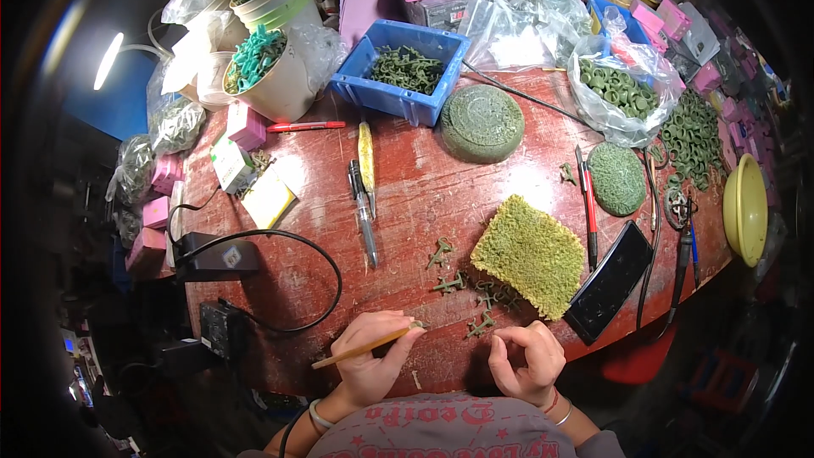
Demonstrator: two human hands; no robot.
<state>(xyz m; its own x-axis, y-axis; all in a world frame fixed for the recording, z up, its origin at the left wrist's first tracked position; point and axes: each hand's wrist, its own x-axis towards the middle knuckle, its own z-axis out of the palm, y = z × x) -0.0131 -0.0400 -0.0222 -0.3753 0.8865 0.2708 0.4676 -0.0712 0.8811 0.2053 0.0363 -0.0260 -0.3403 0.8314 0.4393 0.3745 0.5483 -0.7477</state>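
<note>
My left hand (373, 358) is closed around a slim tan stick (349, 357), which slants across the fingers. At the fingertips sits a small greenish bit (418, 324), too small to make out. My right hand (531, 361) is curled with thumb and forefinger together; whether anything is in the pinch is hidden. Beyond the hands lie several small dark green branched pieces (449, 282), spread over the red worn table (415, 195). Close to them, a rough yellow-green block (530, 254) rests just ahead of my right hand.
A black phone (609, 282) and red pen (588, 208) lie right of the block. Farther back are green round pads (481, 123), a blue bin (398, 106) and a bag of green rings (619, 89). A black cable (335, 276) loops at left; a yellow bowl (746, 210) stands far right.
</note>
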